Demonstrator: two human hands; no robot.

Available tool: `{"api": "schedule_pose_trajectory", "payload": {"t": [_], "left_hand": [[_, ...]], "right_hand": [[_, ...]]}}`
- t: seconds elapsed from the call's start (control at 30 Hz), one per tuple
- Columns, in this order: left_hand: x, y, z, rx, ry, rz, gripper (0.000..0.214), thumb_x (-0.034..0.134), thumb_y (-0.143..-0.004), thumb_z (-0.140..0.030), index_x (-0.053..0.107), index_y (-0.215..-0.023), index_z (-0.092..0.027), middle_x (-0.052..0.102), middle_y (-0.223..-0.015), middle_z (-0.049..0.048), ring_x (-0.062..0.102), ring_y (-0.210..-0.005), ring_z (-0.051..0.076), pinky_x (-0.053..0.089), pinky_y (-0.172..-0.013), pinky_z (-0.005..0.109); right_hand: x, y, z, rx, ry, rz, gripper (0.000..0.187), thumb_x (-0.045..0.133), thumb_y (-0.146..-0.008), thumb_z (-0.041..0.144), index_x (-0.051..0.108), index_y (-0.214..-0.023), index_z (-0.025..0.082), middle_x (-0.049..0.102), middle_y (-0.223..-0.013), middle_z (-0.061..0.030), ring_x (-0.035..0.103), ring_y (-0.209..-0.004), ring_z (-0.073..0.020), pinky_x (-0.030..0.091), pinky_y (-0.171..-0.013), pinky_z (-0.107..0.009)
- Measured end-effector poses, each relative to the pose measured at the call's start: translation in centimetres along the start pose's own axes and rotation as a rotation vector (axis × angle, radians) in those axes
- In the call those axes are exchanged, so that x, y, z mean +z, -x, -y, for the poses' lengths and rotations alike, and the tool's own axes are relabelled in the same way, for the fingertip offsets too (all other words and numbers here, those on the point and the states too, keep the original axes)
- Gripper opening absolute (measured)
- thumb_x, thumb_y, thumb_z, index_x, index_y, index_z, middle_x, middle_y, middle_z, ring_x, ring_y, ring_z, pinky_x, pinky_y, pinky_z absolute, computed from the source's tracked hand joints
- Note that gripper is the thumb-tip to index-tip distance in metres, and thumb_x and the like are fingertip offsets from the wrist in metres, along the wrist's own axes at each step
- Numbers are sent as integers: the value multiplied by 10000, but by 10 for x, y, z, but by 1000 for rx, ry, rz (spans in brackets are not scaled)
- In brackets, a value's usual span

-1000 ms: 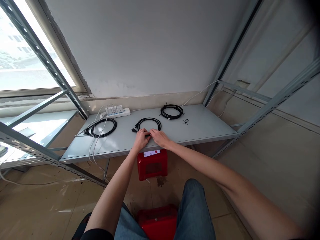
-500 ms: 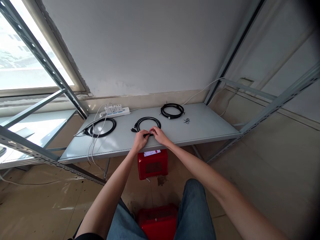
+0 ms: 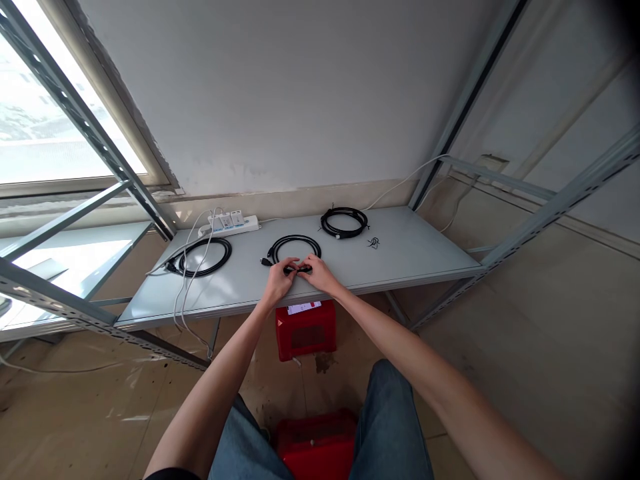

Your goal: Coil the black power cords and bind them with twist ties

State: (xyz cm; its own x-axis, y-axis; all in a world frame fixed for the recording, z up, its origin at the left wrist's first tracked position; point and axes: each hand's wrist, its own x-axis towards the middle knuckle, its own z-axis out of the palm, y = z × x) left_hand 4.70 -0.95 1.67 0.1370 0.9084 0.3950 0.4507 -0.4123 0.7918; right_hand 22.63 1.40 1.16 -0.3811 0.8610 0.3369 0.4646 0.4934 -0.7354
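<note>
A coiled black cable (image 3: 296, 237) lies near the front edge of the grey shelf board (image 3: 410, 253), its plug end sticking out to the left. My left hand (image 3: 279, 280) pinches the near side of this coil with its fingers closed. Close against it, my right hand (image 3: 319, 275) grips the same stretch of cable, fingertips almost meeting those of the left. Whatever thin piece may sit between the fingertips is too small to make out. To the right, a small heap of thin black ties (image 3: 373, 243) rests on the board.
A second black coil (image 3: 344, 234), with thin ties sticking out, lies at the back right. At left are a third black coil (image 3: 229, 256), a white power strip (image 3: 243, 225) and loose white cords (image 3: 187, 293). A red stool (image 3: 306, 333) stands below; metal posts frame both ends.
Both hands have shifted slightly at the near side of the coil. My right fingertips have come down from a raised pinch onto the cable. The other coils stay put.
</note>
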Motion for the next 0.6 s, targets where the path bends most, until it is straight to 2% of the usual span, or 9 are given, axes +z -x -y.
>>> {"api": "schedule_pose_trajectory", "payload": {"t": [0.17,0.33,0.6], "left_hand": [[0,2,0,27,-73,-16,367,617,-818,-113,693,-1166,-205,718,-957,34,669,-909,178,534,-944,329],[0,4,-3,6,-100,-23,194,615,-826,-129,713,-980,-197,724,-939,43,679,-911,188,538,-896,322],[-1,5,-1,-20,-103,-64,81,670,-859,-186,736,-902,-205,761,-915,51,678,-942,217,526,-900,353]], "right_hand": [[1,0,3,49,3,-18,52,676,-847,133,684,-826,180,576,-922,-20,559,-863,-163,456,-824,-283],[1,-5,3,120,-19,-48,51,686,-792,193,655,-753,184,604,-823,6,508,-771,-153,417,-745,-266],[2,-6,5,166,-41,-41,88,641,-836,258,680,-841,179,654,-820,-11,491,-716,-149,400,-692,-251]]}}
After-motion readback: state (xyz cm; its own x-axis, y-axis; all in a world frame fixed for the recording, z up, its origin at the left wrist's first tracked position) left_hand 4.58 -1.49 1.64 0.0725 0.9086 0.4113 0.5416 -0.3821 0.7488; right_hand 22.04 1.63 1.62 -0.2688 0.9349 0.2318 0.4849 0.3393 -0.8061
